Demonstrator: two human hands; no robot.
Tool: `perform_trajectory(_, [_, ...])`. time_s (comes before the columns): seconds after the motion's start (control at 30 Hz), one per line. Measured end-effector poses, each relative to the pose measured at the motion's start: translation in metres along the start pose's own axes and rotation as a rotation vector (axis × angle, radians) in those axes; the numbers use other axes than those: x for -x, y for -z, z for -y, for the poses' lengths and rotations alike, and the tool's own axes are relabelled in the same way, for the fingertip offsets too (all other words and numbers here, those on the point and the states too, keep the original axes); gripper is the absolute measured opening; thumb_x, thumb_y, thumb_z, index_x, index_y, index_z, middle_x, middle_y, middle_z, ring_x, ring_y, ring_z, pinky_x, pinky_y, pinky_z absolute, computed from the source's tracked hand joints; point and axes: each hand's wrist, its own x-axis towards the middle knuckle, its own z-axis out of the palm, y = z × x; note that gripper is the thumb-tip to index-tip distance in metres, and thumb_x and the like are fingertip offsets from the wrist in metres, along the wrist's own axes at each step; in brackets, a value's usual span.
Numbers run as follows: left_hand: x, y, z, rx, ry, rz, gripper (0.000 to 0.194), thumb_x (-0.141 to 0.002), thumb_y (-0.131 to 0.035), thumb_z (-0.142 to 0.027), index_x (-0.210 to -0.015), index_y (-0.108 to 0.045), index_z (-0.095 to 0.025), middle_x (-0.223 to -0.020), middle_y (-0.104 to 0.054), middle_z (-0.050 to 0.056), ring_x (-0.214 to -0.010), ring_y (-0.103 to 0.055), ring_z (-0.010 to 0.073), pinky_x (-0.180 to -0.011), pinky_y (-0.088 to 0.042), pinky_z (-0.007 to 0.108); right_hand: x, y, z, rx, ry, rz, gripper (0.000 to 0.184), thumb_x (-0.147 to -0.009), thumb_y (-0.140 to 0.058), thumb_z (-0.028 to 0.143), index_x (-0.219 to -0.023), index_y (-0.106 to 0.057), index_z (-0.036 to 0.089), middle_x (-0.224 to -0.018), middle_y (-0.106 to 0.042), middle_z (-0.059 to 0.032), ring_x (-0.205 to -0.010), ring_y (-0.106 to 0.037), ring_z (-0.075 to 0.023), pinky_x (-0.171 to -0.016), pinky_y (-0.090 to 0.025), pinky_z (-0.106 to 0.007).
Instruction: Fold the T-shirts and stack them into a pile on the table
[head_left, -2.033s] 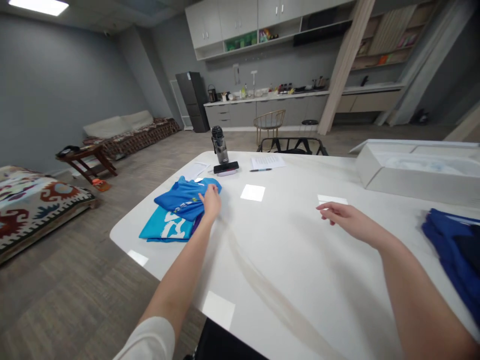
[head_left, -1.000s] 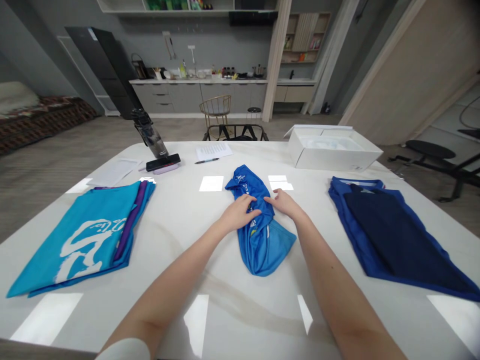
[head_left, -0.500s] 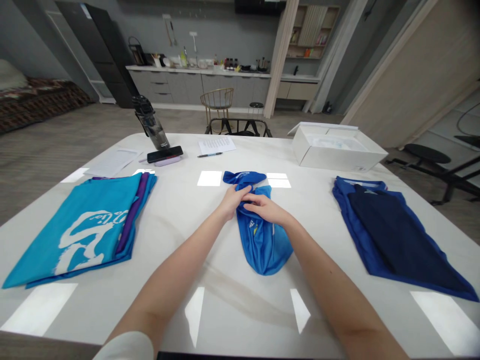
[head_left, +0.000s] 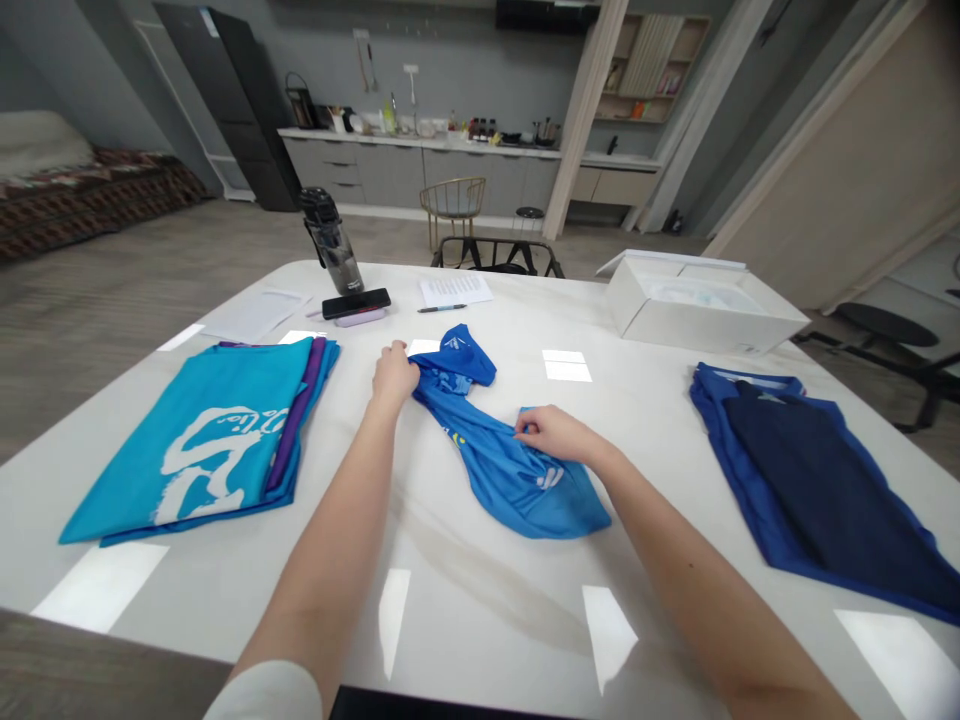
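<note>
1. Closest is a white sleeve (head_left: 266, 690), at seven o'clock from the blue cloth (head_left: 499, 460). The cloth lies near the middle of a shiny white counter (head_left: 495, 635).
2. At three o'clock from the cloth, well apart from it, is the right pile (head_left: 810, 480). It is flat, with very dark blue on top of brighter blue.
3. The blue cloth is all wrinkly. It has small white marks, and it spreads from ten o'clock down to four o'clock.
4. At nine o'clock, apart from the cloth, is the left pile (head_left: 210, 390). It has big white letters on top and a purple strip at its side.
5. The right hand (head_left: 553, 435) is on the cloth, near two o'clock. Its fingers are curled in and pinch a bit of it.
6. The left hand (head_left: 395, 375) is at ten o'clock. Its fingers pinch the cloth's edge.
7. At eleven o'clock, a pen (head_left: 442, 308) lies just beside a printed paper (head_left: 459, 288).
8. Between ten and eleven o'clock, a black phone (head_left: 356, 303) lies near a bottle (head_left: 335, 250).
9. At two o'clock sits a white box (head_left: 679, 320) with its lid up.
10. Past the counter, at twelve o'clock, is a black chair (head_left: 499, 245).
</note>
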Motion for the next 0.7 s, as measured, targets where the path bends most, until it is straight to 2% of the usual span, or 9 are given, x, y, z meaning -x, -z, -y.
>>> perform_trajectory(0.1, [0.011, -0.001, -0.006, -0.243, -0.318, 0.078, 0.061, -0.082, -0.067, -0.018, -0.141, -0.057, -0.028, -0.148, -0.053, 0.015, -0.134, -0.048, 0.0381, -0.107, -0.039, 0.055, -0.006, -0.005, 0.025, -0.202, 0.154, 0.139, 0.021, -0.085, -0.075, 0.036, -0.095, -0.081, 0.018, -0.074, -0.067, -0.0006, -0.066, -0.056, -0.0133, -0.062, -0.042, -0.024])
perform_trajectory(0.2, [0.019, -0.013, -0.015, -0.266, -0.46, 0.193, 0.039, -0.087, -0.067, -0.022, -0.125, -0.068, -0.028, -0.139, -0.061, 0.012, -0.13, -0.052, 0.0366, -0.109, -0.035, 0.055, -0.019, -0.006, 0.036, -0.398, 0.165, 0.32, 0.036, -0.086, -0.073, 0.048, -0.104, -0.082, 0.018, -0.08, -0.072, -0.0023, -0.065, -0.056, -0.0123, -0.058, -0.043, -0.023])
perform_trajectory(0.27, [0.018, -0.022, -0.017, -0.19, -0.403, 0.183, 0.021, -0.091, -0.062, -0.022, -0.109, -0.072, -0.025, -0.124, -0.067, 0.012, -0.121, -0.058, 0.0348, -0.107, -0.037, 0.054, -0.032, -0.006, 0.035, -0.449, 0.047, 0.308, 0.037, -0.089, -0.07, 0.049, -0.101, -0.081, 0.016, -0.078, -0.073, -0.0026, -0.058, -0.053, -0.011, -0.052, -0.041, -0.022])
perform_trajectory(0.33, [0.014, -0.027, -0.016, 0.006, -0.333, 0.153, 0.013, -0.092, -0.059, -0.02, -0.099, -0.071, -0.024, -0.109, -0.07, 0.01, -0.11, -0.063, 0.0311, -0.102, -0.041, 0.048, -0.048, -0.006, 0.029, -0.396, -0.093, 0.139, 0.031, -0.091, -0.067, 0.043, -0.095, -0.08, 0.014, -0.078, -0.073, -0.0039, -0.055, -0.053, -0.0106, -0.051, -0.041, -0.022])
perform_trajectory(0.4, [0.008, -0.027, -0.015, 0.336, -0.28, 0.126, 0.01, -0.092, -0.06, -0.019, -0.094, -0.068, -0.023, -0.097, -0.071, 0.006, -0.099, -0.065, 0.0257, -0.096, -0.045, 0.04, -0.065, -0.006, 0.023, -0.274, -0.182, -0.077, 0.022, -0.091, -0.069, 0.032, -0.096, -0.08, 0.013, -0.084, -0.075, -0.0068, -0.061, -0.058, -0.012, -0.057, -0.045, -0.023])
perform_trajectory(0.47, [0.003, -0.024, -0.016, 0.749, -0.203, 0.133, 0.006, -0.091, -0.06, -0.02, -0.093, -0.065, -0.023, -0.088, -0.069, 0.002, -0.086, -0.064, 0.0201, -0.088, -0.049, 0.033, -0.082, -0.007, 0.021, -0.223, -0.223, -0.202, 0.027, -0.091, -0.07, 0.027, -0.111, -0.078, 0.012, -0.095, -0.076, -0.0094, -0.066, -0.062, -0.0131, -0.064, -0.049, -0.024])
perform_trajectory(0.53, [-0.002, -0.019, -0.018, 1.153, -0.069, 0.157, 0.003, -0.091, -0.06, -0.023, -0.093, -0.063, -0.023, -0.081, -0.066, -0.001, -0.075, -0.061, 0.016, -0.079, -0.051, 0.029, -0.097, -0.01, 0.025, -0.299, -0.242, -0.202, 0.047, -0.094, -0.068, 0.035, -0.135, -0.067, 0.012, -0.097, -0.076, -0.0099, -0.061, -0.062, -0.0132, -0.063, -0.05, -0.026])
perform_trajectory(0.6, [-0.007, -0.014, -0.019, 1.457, 0.117, 0.189, 0.002, -0.09, -0.059, -0.022, -0.089, -0.061, -0.022, -0.075, -0.063, -0.001, -0.067, -0.059, 0.0144, -0.074, -0.053, 0.028, -0.112, -0.013, 0.032, -0.392, -0.247, -0.164, 0.063, -0.096, -0.066, 0.047, -0.147, -0.056, 0.013, -0.091, -0.076, -0.0077, -0.057, -0.06, -0.0138, -0.058, -0.05, -0.027])
perform_trajectory(0.7, [-0.016, -0.01, -0.011, 1.643, 0.442, 0.207, 0.008, -0.085, -0.055, -0.016, -0.077, -0.056, -0.019, -0.069, -0.06, 0.002, -0.064, -0.061, 0.0158, -0.074, -0.057, 0.03, -0.137, -0.021, 0.044, -0.293, -0.212, -0.19, 0.051, -0.089, -0.074, 0.05, -0.126, -0.071, 0.015, -0.086, -0.075, -0.0053, -0.072, -0.067, -0.0173, -0.068, -0.052, -0.027])
